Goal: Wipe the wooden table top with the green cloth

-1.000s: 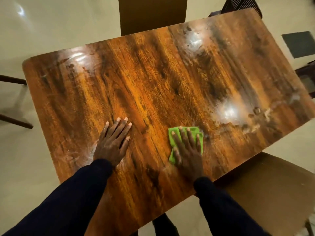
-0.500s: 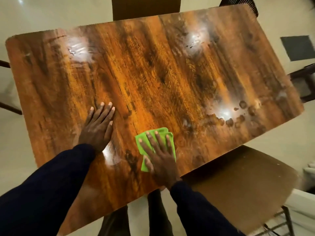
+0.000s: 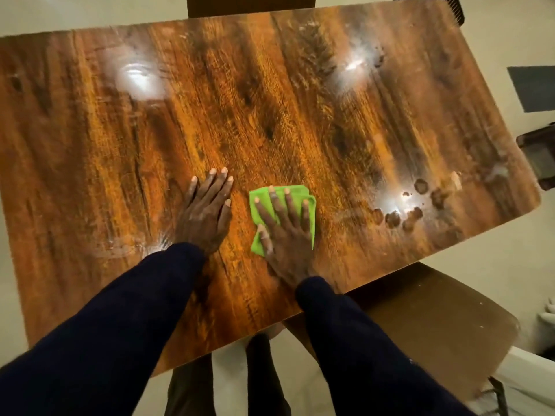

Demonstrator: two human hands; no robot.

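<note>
A glossy wooden table top (image 3: 285,115) fills most of the view. Near its front edge lies a folded green cloth (image 3: 310,210), pressed flat under my right hand (image 3: 285,232), whose fingers are spread over it. Just left of the cloth, my left hand (image 3: 207,214) rests palm down on the bare wood with its fingers apart and nothing in it. Dark wet spots (image 3: 402,214) and smears show on the wood to the right of the cloth, close to the right front corner. Streaky smears (image 3: 126,244) also lie left of my left wrist.
A brown chair seat (image 3: 435,331) stands under the table's front right edge. Another chair back (image 3: 249,4) is at the far side. A dark mat (image 3: 534,88) lies on the pale floor to the right, with dark furniture (image 3: 537,157) below it.
My right hand has slid the green cloth leftward along the front of the table, ending close beside my left hand. My left hand has stayed planted on the wood.
</note>
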